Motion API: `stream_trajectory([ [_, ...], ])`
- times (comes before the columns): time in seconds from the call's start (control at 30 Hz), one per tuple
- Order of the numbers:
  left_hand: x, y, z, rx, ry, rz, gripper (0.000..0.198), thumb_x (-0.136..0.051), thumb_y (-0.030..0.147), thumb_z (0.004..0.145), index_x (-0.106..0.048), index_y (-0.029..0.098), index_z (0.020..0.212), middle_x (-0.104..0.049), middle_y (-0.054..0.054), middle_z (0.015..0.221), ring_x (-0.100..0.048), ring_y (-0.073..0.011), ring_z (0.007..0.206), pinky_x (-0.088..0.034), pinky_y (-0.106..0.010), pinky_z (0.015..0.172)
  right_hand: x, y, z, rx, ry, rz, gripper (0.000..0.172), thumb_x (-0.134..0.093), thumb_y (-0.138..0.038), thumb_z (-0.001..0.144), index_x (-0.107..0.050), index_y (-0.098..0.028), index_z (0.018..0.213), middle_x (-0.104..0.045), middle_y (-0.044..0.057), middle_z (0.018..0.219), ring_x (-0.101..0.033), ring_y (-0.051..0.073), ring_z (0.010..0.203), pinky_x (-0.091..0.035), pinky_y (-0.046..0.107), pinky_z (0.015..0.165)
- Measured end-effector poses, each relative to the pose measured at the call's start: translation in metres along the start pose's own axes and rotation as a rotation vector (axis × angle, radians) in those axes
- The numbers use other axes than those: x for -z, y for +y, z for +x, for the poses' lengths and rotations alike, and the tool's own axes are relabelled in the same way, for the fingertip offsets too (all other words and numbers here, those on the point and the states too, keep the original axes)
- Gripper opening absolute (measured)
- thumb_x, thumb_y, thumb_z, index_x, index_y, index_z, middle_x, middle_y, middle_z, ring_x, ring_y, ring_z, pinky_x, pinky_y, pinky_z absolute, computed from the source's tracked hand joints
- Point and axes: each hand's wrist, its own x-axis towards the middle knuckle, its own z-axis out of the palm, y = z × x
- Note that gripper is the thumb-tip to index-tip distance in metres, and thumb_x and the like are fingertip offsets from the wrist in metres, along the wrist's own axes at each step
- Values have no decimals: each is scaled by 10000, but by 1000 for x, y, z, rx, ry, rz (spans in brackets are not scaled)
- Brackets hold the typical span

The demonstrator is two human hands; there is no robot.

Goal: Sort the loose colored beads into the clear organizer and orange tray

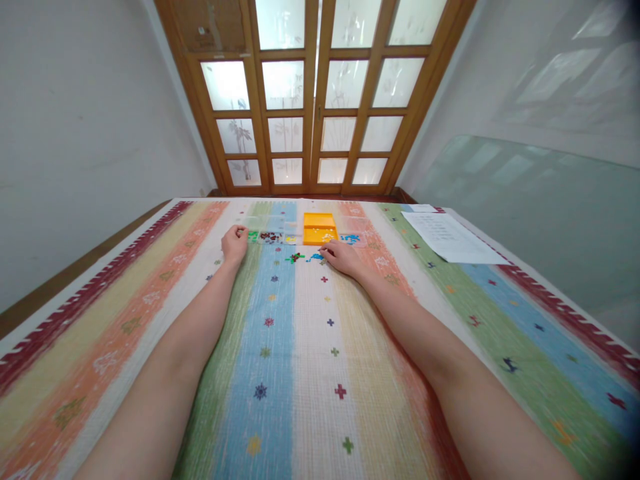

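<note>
Rests left hand [235,243], fingers curled, beside tiny green plastic pieces [253,235]. Touches small blue plastic piece [316,256], lying crosswise, with right hand [344,257], fingertips nearly together; either grasp unclear.

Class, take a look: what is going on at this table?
A person stretches both arms over a striped cloth. The left hand rests beside small clear trays of sorted coloured pieces. The right hand touches loose pieces in front of an orange tray. A printed sheet lies to the right.
</note>
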Motion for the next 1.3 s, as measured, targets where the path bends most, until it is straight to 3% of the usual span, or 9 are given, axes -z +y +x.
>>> stream_trajectory([
  [0.2,-10,22,-17,-272,-277,2,272,-561,366,928,-752,202,1031,-670,-25,748,-594,-201,711,-421,-304,702,2,-1,-1,8,2,-4,295,-499,-370,1073,-749,-217,1104,-730,92,1116,-659,214,1014,-460,299,874],
  [0.33,-17,42,-36,-512,-503,48,222,-603,316,903,-767,222,1019,-724,-48,866,-623,-218,795,-443,-317,754,1,0,-1,4,5,-7,304,-495,-383,1075,-751,-221,1103,-728,92,1116,-657,215,1018,-460,299,875],
  [0.43,-20,55,-48,-609,-579,109,210,-600,316,912,-771,232,1001,-743,-65,954,-637,-228,849,-451,-324,776,0,0,0,5,7,-4,302,-498,-384,1074,-753,-225,1102,-727,88,1115,-656,213,1019,-458,298,885],
  [0.67,-24,70,-63,-659,-623,152,188,-635,339,898,-775,226,953,-739,-82,939,-647,-251,881,-459,-335,780,-1,0,0,7,11,-5,304,-501,-383,1071,-757,-221,1100,-733,89,1098,-658,214,1008,-463,300,882],
  [1.13,-35,78,-78,-543,-534,205,103,-641,249,861,-723,200,821,-731,-108,906,-640,-257,842,-455,-346,721,-1,2,-1,24,18,-1,311,-496,-393,1073,-755,-221,1094,-737,88,1103,-662,217,1017,-462,304,872],
  [1.3,-34,80,-81,-529,-513,170,131,-611,258,899,-721,197,860,-730,-93,947,-636,-237,891,-468,-331,794,-3,5,0,9,16,-4,306,-505,-390,1072,-756,-217,1099,-740,90,1104,-663,220,1024,-465,301,886],
])
